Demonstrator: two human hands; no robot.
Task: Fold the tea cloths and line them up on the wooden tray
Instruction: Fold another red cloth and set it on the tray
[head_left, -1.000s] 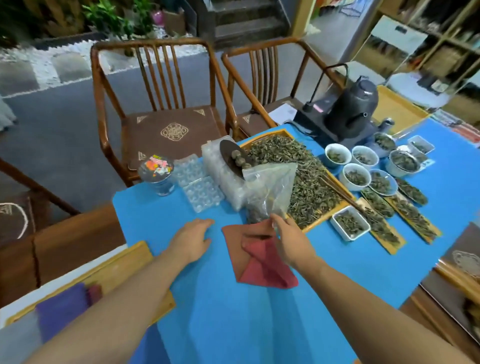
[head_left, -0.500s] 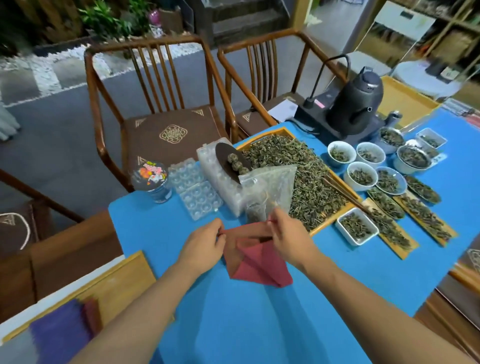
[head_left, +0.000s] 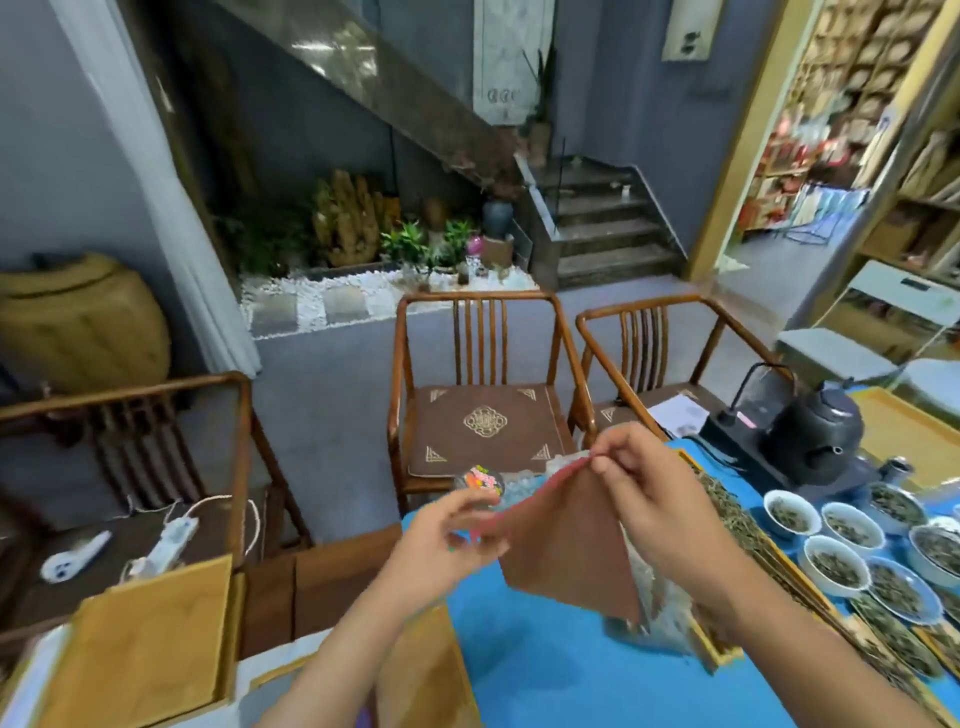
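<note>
Both hands up above the blue-covered surface (head_left: 545, 670), holding a reddish-brown square tea cloth (head_left: 566, 545) in the air between them. Right hand (head_left: 660, 509): thumb & forefinger fingers (head_left: 605, 457) pinched together on the cloth's top corner, other fingers curled. Left hand (head_left: 441, 540) lower & to the left, fingers closed on the cloth's left edge/corner, though it's motion-blurred so exact grip is hard to read. Cloth hangs down from that top edge, brown face toward the camera w/ a pinker red showing along the upper edge, bottom corner pointing down, clear of the surface.

Light wooden tray (head_left: 415, 670) partly visible at bottom, behind the left forearm, at the surface's left edge. A 2nd light wooden box/tray (head_left: 140, 644) sits further left.

Right side of the surface: white bowls of dried tea leaves (head_left: 836, 564), a long tray of loose green-brown leaves (head_left: 737, 519) just behind the right hand, and a black cast-iron kettle (head_left: 815, 431) on a dark base. Small round jar w/ a colourful lid (head_left: 480, 480) just above the left hand.

Beyond the surface: 2 brown wooden armchairs (head_left: 483, 395), one w/ a patterned brown cushion; dark side table at left carrying a white power strip (head_left: 166, 540)
</note>
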